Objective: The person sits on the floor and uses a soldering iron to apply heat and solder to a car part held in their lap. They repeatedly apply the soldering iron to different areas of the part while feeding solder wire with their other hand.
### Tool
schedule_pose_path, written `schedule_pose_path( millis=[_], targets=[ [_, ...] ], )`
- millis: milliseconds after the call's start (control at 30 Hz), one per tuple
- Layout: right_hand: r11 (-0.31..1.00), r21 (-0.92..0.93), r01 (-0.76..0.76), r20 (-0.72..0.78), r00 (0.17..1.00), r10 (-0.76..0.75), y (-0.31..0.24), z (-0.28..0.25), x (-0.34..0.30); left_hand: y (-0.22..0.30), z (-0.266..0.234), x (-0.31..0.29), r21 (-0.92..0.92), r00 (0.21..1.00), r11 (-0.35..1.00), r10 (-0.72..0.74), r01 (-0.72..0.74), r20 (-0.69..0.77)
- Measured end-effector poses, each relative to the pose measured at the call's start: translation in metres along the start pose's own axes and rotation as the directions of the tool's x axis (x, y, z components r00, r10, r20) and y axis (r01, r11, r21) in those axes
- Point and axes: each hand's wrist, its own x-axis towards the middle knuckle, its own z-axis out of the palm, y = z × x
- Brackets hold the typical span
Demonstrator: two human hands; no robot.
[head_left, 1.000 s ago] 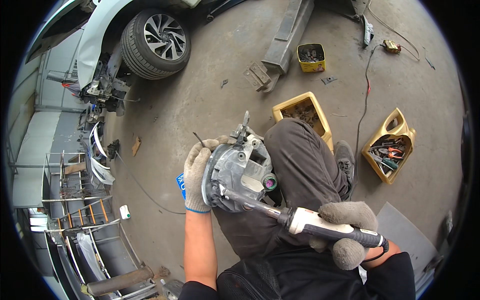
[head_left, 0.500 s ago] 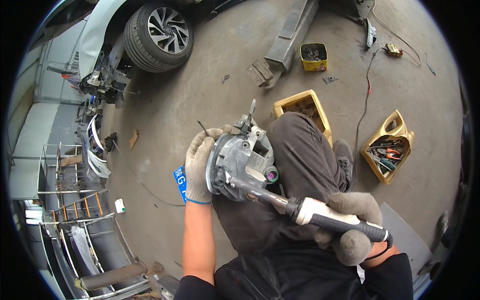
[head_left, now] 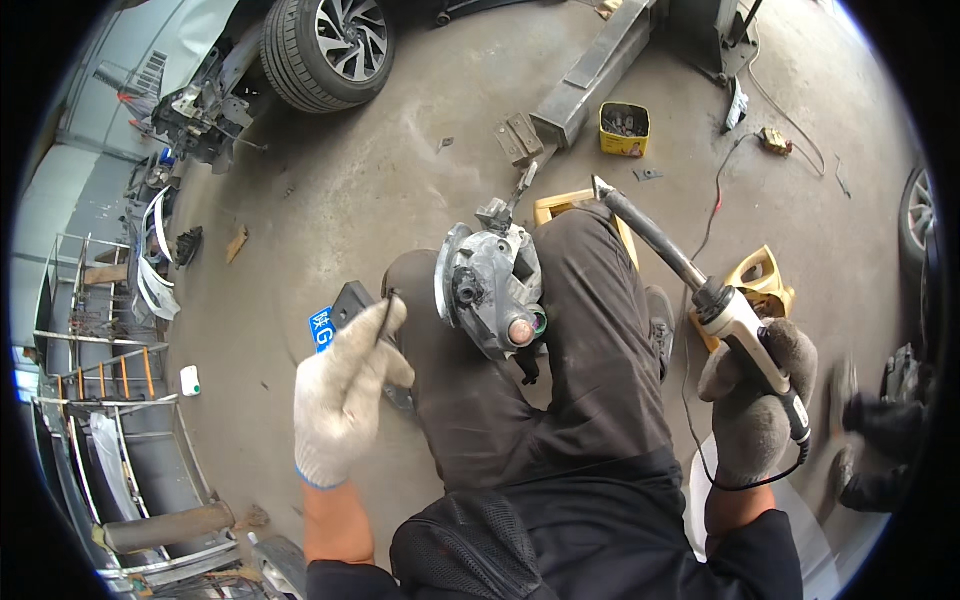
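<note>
A grey car lamp unit (head_left: pixel 490 280) with a round edge and a metal bracket rests between my thighs, with neither hand touching it. My gloved left hand (head_left: pixel 345 395) is raised to its left, fingers pinched on a short, thin dark rod (head_left: pixel 386 316). Away to the right, my gloved right hand (head_left: pixel 757 425) is wrapped round the white and black handle of a hot-air welding gun (head_left: pixel 738 325). The gun's metal tube slants up and left, its tip apart from the lamp. A black cord hangs from the handle's lower end.
A gold cut-open jug (head_left: pixel 762 275) stands beyond my right hand; another gold container (head_left: pixel 565 203) is partly behind my knee. Farther off are a yellow tub (head_left: pixel 625 130) of small parts, a lift arm (head_left: pixel 595 75) and a car wheel (head_left: pixel 330 50). Another person's legs (head_left: pixel 880 445) show at right.
My left hand has let go of the lamp unit and drawn back down and left with the rod. My right hand has moved the gun off the lamp, to the right and upward.
</note>
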Motion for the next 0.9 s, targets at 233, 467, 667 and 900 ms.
schedule_pose_path(
  millis=[233, 467, 667, 900],
  targets=[
    [0.972, -0.173, 0.157, -0.042, 0.985, -0.167, -0.025, 0.03, 0.017, 0.018, -0.01, -0.003, 0.334, 0.938, 0.88, 0.281, -0.336, 0.204],
    [0.969, -0.184, 0.165, 0.09, 0.984, -0.151, -0.03, 0.026, 0.025, 0.012, -0.006, 0.01, 0.468, 0.896, 0.764, 0.366, -0.444, 0.252],
    [0.971, -0.154, 0.182, 0.114, 0.98, -0.165, -0.024, 0.025, 0.029, 0.013, -0.001, 0.014, 0.281, 0.94, 0.903, 0.275, -0.325, 0.202],
    [0.971, -0.087, 0.225, 0.321, 0.929, -0.186, -0.027, 0.029, 0.042, 0.014, -0.001, 0.016, 0.028, 0.941, 0.99, -0.143, 0.142, 0.305]
  ],
)
